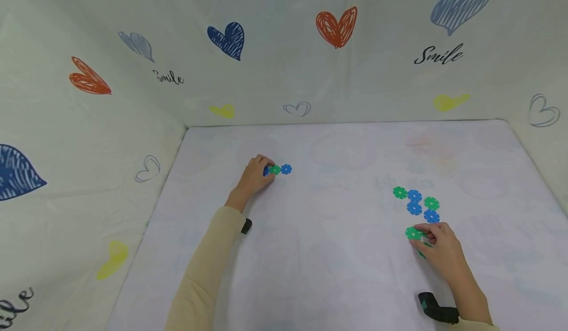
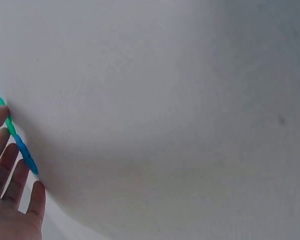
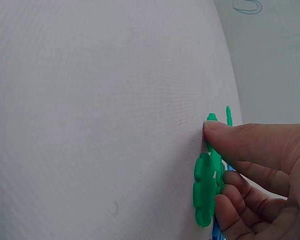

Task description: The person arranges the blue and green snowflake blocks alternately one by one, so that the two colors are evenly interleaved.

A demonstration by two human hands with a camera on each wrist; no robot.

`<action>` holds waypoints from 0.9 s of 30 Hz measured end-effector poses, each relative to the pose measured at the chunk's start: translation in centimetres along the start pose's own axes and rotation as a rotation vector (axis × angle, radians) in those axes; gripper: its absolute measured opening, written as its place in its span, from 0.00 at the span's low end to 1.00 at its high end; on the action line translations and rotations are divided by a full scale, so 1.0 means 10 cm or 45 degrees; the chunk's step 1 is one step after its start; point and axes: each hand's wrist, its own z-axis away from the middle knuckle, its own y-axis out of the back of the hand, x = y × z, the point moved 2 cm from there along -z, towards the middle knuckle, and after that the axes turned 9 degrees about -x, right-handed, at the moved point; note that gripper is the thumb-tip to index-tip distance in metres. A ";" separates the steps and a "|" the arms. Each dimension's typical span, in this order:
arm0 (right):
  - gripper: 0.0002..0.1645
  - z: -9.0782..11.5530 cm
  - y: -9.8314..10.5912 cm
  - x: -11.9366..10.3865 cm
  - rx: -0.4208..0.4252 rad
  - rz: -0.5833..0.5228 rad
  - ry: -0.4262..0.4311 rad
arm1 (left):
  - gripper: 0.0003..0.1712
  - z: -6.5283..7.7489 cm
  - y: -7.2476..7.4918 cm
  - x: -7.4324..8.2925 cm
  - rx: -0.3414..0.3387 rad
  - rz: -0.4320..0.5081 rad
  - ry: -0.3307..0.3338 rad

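At the left-back of the table, my left hand (image 1: 255,177) pinches a joined row of snowflake discs: a green disc (image 1: 275,169) between two blue ones, the outer blue disc (image 1: 286,169) in full sight. Edge-on in the left wrist view, the row leans between the thumb and fingers, its lower blue disc (image 2: 26,152) beside the fingers. Toward the right, my right hand (image 1: 443,252) pinches a green snowflake disc (image 1: 413,233) between thumb and fingers. More green shows partly behind that hand, and the right wrist view has a green disc (image 3: 204,192) below the thumb.
Just beyond the right hand lie several loose discs, among them a green disc (image 1: 400,193), a blue disc (image 1: 414,208), another green disc (image 1: 432,203) and a blue disc (image 1: 431,216). A heart-printed cloth wall (image 1: 275,84) stands along the white table's (image 1: 328,252) back edge.
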 end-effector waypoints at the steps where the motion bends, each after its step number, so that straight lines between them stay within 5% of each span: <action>1: 0.25 0.00 0.00 0.00 0.001 0.001 0.001 | 0.19 0.00 0.00 0.00 0.000 0.003 0.002; 12: 0.25 0.01 0.00 -0.01 -0.008 -0.009 0.010 | 0.23 0.01 0.02 0.01 -0.025 0.092 0.056; 27: 0.25 0.01 0.00 0.01 0.001 -0.013 0.015 | 0.27 -0.09 0.00 0.16 -0.059 0.000 -0.016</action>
